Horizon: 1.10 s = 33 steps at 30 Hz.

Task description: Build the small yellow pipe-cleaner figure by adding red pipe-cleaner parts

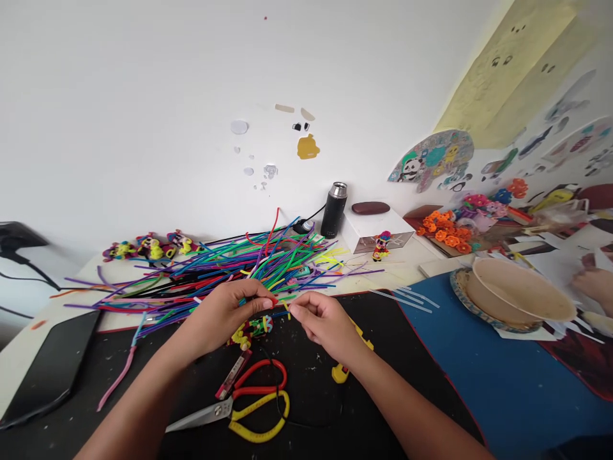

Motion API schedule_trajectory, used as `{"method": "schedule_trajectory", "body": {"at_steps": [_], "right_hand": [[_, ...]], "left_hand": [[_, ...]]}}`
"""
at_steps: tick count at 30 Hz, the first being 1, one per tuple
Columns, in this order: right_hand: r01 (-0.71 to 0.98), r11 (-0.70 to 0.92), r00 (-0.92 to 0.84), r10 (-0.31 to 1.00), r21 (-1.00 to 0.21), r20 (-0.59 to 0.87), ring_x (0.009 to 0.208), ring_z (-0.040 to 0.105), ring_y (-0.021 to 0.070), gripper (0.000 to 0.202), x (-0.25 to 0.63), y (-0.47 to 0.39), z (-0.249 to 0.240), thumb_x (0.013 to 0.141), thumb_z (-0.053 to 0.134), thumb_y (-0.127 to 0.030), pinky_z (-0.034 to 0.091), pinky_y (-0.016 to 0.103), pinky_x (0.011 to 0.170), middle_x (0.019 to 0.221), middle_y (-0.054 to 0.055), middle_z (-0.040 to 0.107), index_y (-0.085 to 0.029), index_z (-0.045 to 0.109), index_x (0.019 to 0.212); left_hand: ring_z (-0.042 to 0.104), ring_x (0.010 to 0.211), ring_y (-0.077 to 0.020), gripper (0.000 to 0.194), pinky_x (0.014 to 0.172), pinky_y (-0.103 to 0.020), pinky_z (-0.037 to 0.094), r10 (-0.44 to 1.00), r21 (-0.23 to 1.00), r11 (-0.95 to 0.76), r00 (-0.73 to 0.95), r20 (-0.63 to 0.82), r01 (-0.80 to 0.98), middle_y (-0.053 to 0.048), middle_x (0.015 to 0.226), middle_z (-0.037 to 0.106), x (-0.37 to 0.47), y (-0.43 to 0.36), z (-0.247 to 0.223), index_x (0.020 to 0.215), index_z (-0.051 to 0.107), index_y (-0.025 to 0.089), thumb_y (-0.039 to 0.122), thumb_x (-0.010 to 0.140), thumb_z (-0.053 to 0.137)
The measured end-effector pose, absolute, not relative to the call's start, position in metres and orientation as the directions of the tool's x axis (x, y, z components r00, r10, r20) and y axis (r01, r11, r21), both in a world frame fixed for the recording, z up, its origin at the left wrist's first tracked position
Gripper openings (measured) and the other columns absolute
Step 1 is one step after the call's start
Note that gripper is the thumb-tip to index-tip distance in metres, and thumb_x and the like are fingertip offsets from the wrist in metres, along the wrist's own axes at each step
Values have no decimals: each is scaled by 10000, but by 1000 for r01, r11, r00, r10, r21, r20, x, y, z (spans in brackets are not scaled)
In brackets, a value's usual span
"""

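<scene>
Over the black mat (393, 377), my left hand (223, 316) pinches a small red pipe cleaner piece (274, 301) between thumb and fingertips. Close by, my right hand (328, 322) pinches a short yellow pipe cleaner piece (287, 308). Whether the two pieces touch, I cannot tell. A small pipe cleaner figure (246, 332) lies below my left fingers. Nearer to me rest scissors (220, 409) with one red and one yellow handle, beside a narrow red-and-white packet (233, 375). My right wrist partly hides a yellow tool (340, 374).
A heap of coloured pipe cleaners (191, 284) spreads along the wall. Finished figures (152, 248) lie behind it. A black flask (334, 211) and white box (378, 230) stand behind. To the right are a bowl (522, 294) and another person's hand (594, 284).
</scene>
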State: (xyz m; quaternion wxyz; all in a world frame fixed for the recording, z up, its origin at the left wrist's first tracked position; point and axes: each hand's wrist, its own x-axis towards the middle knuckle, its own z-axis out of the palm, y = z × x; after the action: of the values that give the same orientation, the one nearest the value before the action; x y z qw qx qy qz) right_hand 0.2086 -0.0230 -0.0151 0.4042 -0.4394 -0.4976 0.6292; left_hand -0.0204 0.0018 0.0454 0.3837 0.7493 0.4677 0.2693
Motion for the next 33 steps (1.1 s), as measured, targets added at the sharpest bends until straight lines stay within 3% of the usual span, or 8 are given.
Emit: {"method": "schedule_trajectory", "body": {"at_steps": [7,33], "right_hand": [[-57,-120,-301,949,-991,-98,471,386,82,385,202,-16,-12,867,753,-556,285,223,454,588,-87,460,-186,670,934],[44,-132,-374,917,-990,-139,487,411,92,258,196,-21,-11,903,721,-446,296,230,484,576,-77,473,-195,663,883]], "left_hand": [[666,768,-234,336,709,-287,470,885,769,-312,466,21,558,-34,810,757,-21,4,49,827,779,240,517,938,624],[690,876,-213,294,797,-279,462,786,641,-481,618,13,598,-46,941,762,-26,4,35,953,776,244,372,1045,527]]}}
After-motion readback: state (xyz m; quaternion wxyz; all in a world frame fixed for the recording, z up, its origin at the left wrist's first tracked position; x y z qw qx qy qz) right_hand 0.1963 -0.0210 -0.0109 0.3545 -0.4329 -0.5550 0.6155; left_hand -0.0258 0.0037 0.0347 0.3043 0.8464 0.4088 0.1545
